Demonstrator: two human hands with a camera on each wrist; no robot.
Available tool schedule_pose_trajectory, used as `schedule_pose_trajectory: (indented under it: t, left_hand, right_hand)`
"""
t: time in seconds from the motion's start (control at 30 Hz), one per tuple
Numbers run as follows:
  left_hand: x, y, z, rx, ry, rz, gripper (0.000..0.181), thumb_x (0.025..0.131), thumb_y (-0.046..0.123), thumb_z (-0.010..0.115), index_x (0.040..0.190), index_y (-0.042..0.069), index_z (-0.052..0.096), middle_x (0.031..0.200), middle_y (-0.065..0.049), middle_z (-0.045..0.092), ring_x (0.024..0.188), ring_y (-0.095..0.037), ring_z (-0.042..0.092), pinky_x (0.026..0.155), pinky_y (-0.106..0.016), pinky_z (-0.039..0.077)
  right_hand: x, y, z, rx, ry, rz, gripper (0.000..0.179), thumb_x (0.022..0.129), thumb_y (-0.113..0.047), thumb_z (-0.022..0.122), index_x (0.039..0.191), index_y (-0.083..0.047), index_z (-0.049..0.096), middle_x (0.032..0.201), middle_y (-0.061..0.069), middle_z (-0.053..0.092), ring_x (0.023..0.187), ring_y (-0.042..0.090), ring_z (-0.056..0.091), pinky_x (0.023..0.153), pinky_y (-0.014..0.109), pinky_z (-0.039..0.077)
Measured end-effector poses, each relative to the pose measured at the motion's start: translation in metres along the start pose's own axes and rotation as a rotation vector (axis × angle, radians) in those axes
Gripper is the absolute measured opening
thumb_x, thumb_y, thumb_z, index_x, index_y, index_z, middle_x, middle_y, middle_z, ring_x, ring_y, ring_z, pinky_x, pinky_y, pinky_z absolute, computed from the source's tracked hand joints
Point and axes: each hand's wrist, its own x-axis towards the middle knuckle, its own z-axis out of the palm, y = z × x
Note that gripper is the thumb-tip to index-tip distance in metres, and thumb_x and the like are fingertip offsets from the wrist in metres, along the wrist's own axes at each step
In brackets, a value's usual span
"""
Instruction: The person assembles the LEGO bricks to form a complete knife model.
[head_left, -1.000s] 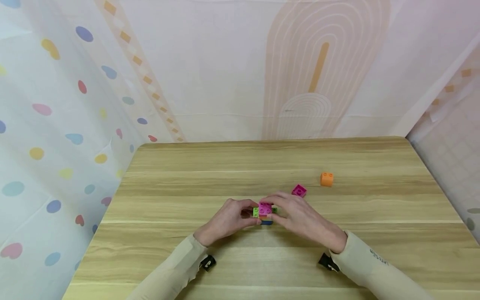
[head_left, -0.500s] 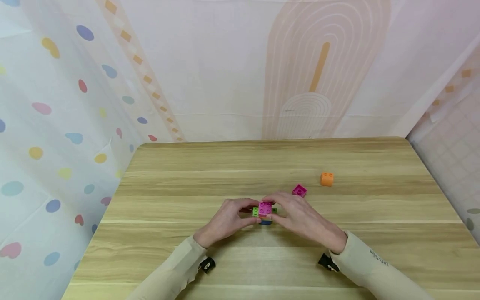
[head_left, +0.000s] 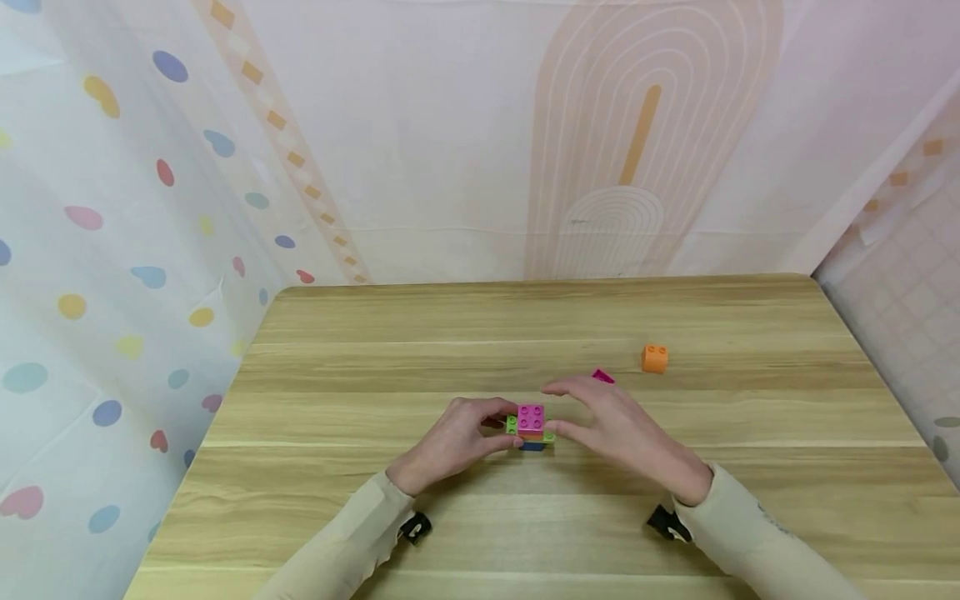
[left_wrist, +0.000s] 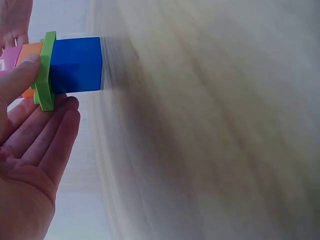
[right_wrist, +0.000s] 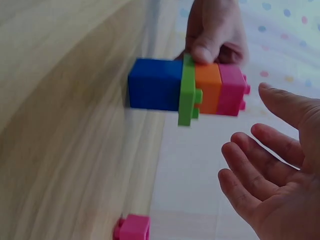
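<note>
A stack of toy building bricks stands on the table in front of the person. From the bottom it has a blue brick [right_wrist: 156, 84], a flat green plate brick [right_wrist: 186, 92], an orange brick [right_wrist: 206, 89] and a pink brick [head_left: 531, 417] with studs on top. My left hand [head_left: 461, 442] holds the stack from the left, its thumb over the orange brick in the left wrist view. To the right, my right hand [head_left: 618, 425] is apart from the stack, fingers spread and nothing in them.
Behind the right hand lies a loose magenta brick [right_wrist: 135, 227], partly hidden in the head view. Farther back on the wooden table [head_left: 420, 333] stands a loose orange brick [head_left: 655, 358] with a rounded side. A patterned cloth [head_left: 435, 150] hangs behind the table.
My right hand has let go of the pink brick and moved off to the right, now covering part of the loose magenta brick. The left hand and the stack have hardly moved.
</note>
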Motion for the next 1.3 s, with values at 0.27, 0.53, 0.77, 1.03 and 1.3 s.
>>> schedule_pose_trajectory:
  t: [0.27,0.53,0.77,1.03,1.3]
  left_hand:
    - [0.001,0.002,-0.001,-0.006,-0.01,-0.027,0.032,0.094,0.019,0.079,0.122,0.005,0.073,0.115,-0.007,0.076,0.099,-0.016,0.073,0.087,-0.025,0.058]
    - [0.0,0.004,-0.001,0.007,-0.009,-0.035,0.032,0.093,0.019,0.08,0.121,0.004,0.073,0.113,-0.007,0.076,0.096,-0.015,0.073,0.085,-0.025,0.058]
    - [0.001,0.004,-0.001,0.01,-0.013,-0.041,0.032,0.093,0.019,0.08,0.121,0.004,0.073,0.112,-0.006,0.077,0.096,-0.014,0.072,0.084,-0.024,0.058]
    - [0.0,0.004,-0.002,0.003,-0.013,-0.04,0.031,0.093,0.019,0.08,0.12,0.004,0.073,0.111,-0.006,0.077,0.095,-0.014,0.072,0.084,-0.024,0.058]
    - [0.001,0.003,-0.001,-0.007,-0.013,-0.037,0.031,0.093,0.018,0.08,0.12,0.004,0.073,0.111,-0.006,0.077,0.094,-0.013,0.073,0.084,-0.025,0.058]
  right_hand:
    - [-0.01,0.013,-0.016,0.037,0.062,0.071,0.04,0.099,-0.031,0.073,0.135,-0.015,0.067,0.131,0.003,0.068,0.107,0.027,0.065,0.093,0.053,0.054]
    - [-0.014,0.031,-0.027,0.02,0.131,0.071,0.035,0.098,-0.02,0.074,0.13,-0.007,0.068,0.124,0.01,0.071,0.113,0.031,0.066,0.099,0.057,0.052]
    - [-0.015,0.046,-0.034,-0.037,0.126,0.114,0.041,0.097,-0.021,0.075,0.132,-0.002,0.066,0.132,0.016,0.067,0.124,0.038,0.062,0.102,0.061,0.049]
    - [-0.011,0.058,-0.04,-0.058,0.081,0.093,0.042,0.099,-0.02,0.074,0.134,0.001,0.065,0.134,0.019,0.066,0.123,0.041,0.062,0.1,0.061,0.049]
    - [-0.004,0.069,-0.038,-0.055,-0.017,0.162,0.047,0.098,-0.023,0.075,0.138,0.0,0.062,0.139,0.019,0.063,0.123,0.041,0.061,0.101,0.06,0.049]
